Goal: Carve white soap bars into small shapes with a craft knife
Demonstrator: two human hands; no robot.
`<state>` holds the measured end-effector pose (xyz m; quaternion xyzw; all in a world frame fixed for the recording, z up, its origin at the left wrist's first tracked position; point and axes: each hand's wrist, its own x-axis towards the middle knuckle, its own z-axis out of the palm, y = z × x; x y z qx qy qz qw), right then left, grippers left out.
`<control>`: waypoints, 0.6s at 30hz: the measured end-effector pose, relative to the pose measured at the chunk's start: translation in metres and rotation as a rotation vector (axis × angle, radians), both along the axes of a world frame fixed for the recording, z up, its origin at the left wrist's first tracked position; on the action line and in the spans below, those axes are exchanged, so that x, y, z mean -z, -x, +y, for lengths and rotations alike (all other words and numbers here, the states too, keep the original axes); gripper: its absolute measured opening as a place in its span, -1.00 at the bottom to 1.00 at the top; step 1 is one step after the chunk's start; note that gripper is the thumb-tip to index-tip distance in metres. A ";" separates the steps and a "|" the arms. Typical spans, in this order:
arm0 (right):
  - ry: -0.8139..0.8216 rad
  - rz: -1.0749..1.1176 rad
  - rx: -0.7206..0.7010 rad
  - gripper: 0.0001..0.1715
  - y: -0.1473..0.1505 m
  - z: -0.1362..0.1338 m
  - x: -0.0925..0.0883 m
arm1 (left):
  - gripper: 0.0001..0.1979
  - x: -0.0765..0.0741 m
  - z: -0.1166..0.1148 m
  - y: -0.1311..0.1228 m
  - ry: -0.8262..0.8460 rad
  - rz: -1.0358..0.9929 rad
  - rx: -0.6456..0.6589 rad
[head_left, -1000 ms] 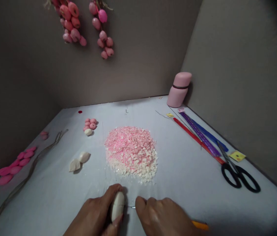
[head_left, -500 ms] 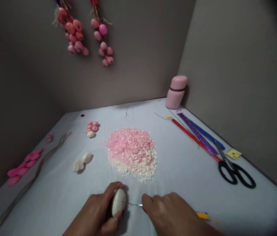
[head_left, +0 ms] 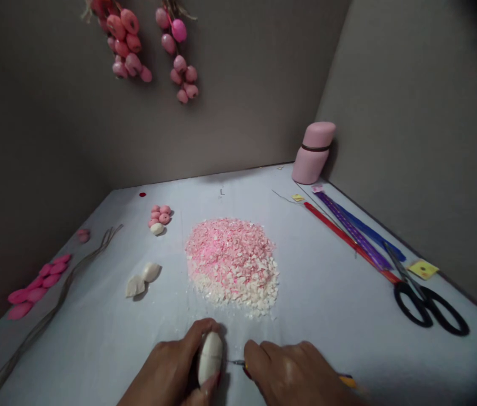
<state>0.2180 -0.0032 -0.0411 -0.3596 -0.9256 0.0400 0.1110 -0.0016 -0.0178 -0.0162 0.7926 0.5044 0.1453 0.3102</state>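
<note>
At the bottom centre, my left hand is closed on a white oval bar of soap, thumb and fingers at its two ends. A thin line runs across the bar's face. My right hand grips a craft knife with a thin blade. Its yellow handle end pokes out behind the fist. The blade points left at the bar's side, and its tip seems just short of the surface. Beyond both hands lies a heap of pink and white shavings.
White chunks, small pink beads, bright pink ovals and twine lie left. To the right are scissors, red, purple and blue ribbons and a pink flask. Pink bead strings hang on the back wall.
The view has shifted slightly. The knife blade has drawn a little nearer the white bar, and the bar stands a bit more upright in my left hand.
</note>
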 end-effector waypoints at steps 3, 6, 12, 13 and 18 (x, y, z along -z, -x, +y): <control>-0.009 -0.004 -0.006 -0.80 0.001 0.001 0.000 | -0.57 -0.001 0.001 -0.001 0.033 0.021 -0.003; 0.016 -0.005 -0.023 -0.81 0.002 0.001 -0.002 | -0.57 -0.003 0.000 -0.002 0.057 0.042 0.001; -0.015 -0.046 0.001 -0.77 0.006 0.001 0.000 | -0.60 -0.004 0.000 -0.003 0.075 0.037 -0.004; -0.025 -0.053 0.008 -0.76 0.006 0.001 0.001 | -0.59 -0.004 0.000 -0.003 0.077 0.039 -0.008; -0.038 -0.072 0.031 -0.75 0.008 0.002 -0.001 | -0.58 0.000 0.000 -0.003 0.079 0.033 -0.018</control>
